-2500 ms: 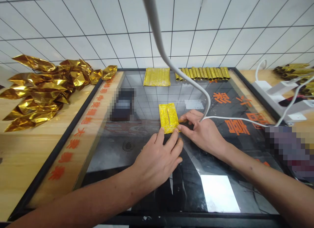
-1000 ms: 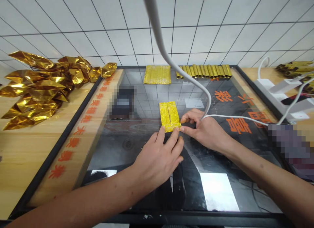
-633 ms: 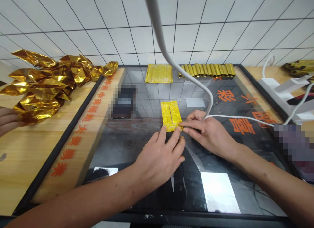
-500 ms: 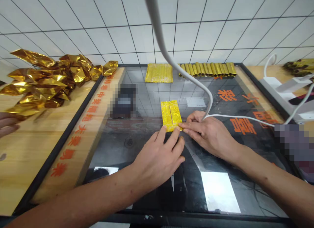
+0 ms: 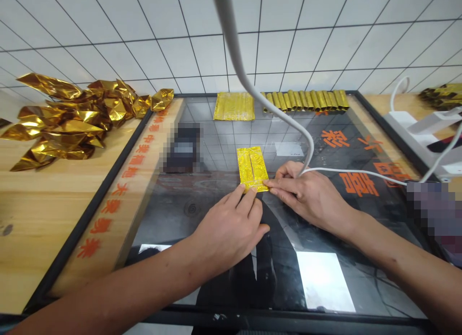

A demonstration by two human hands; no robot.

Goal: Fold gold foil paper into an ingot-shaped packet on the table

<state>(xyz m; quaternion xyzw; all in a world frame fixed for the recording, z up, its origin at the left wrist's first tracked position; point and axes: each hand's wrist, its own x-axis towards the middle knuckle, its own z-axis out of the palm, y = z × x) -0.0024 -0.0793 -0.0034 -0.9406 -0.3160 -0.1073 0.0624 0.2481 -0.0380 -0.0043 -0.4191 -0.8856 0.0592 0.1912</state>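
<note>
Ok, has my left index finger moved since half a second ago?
Yes, slightly left: your left index finger has gone from near the right corner of the unmoved yellow packet toward its middle.

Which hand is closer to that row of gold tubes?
Right: the right hand lies in front of the gold tubes; the left hand is farther off, front-left.

The left hand (image 5: 229,224) lay palm down, two fingers (image 5: 248,199) reaching foremost, another curled beside them, its thumb (image 5: 262,230) jutting out behind toward the right. Just right of those fingers, the right hand (image 5: 312,193) pointed inward, thumb and forefinger (image 5: 283,184) close together; whether they met was hard to tell. The bare left forearm (image 5: 144,277) and right forearm (image 5: 390,258) slanted back and outward from the fingers.
</note>
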